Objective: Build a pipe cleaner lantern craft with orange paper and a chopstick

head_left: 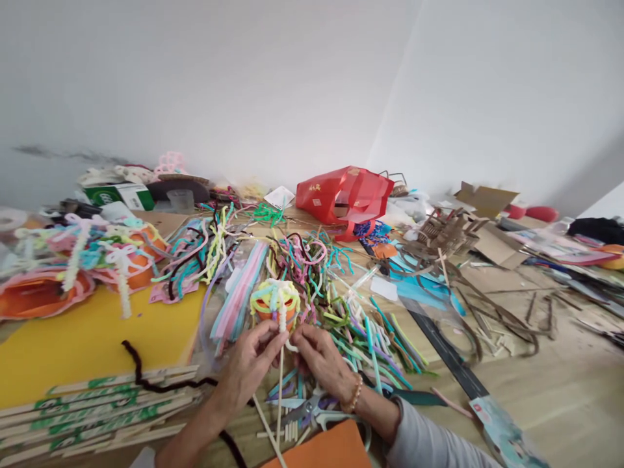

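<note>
In the middle, my left hand is closed, thumb and fingertips pinching a white pipe cleaner that runs up a thin wooden stick. The stick hangs down below my fingers. My right hand, with a beaded bracelet, is closed near the white pipe cleaner's curled end; its fingertips seem to pinch it. Just beyond my fingers is a small orange piece trimmed with yellow-green and pale blue pipe cleaners. Scissors lie under my hands, beside an orange sheet.
Bundles of coloured pipe cleaners spread across the table. Wrapped wooden sticks and a yellow sheet lie left, with finished-looking orange pieces. A red bag stands at the back; brown strips and cardboard are on the right.
</note>
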Motion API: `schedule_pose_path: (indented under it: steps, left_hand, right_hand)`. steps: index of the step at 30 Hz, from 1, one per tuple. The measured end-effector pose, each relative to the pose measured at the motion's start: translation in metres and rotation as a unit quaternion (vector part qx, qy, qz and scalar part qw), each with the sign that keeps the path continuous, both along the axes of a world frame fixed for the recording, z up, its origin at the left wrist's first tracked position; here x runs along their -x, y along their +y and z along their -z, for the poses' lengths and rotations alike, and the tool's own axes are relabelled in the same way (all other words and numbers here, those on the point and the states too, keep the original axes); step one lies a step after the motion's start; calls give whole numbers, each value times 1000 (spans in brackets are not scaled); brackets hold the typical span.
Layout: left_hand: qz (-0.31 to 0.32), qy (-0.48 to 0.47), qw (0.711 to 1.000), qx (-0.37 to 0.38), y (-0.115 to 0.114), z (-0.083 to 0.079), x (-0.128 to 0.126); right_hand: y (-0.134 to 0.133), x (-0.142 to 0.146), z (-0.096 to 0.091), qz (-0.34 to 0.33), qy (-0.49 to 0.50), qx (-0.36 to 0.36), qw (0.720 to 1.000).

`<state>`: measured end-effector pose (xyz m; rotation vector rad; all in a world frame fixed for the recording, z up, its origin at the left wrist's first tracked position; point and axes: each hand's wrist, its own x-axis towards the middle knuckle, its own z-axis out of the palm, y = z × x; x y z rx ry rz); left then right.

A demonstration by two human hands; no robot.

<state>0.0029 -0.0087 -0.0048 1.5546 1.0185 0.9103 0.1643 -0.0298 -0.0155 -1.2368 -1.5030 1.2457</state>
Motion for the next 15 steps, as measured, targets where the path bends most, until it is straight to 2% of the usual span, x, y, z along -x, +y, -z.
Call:
schedule_pose_path:
  steps: [5, 15]
  left_hand:
    - [-20, -3, 1000, -23, 0, 5, 1]
    - [-71, -14, 996, -48, 0, -1, 0]
  right_hand:
    - [2, 2, 8, -50, -54, -17, 997]
    - [1, 0, 10, -69, -136, -71, 986]
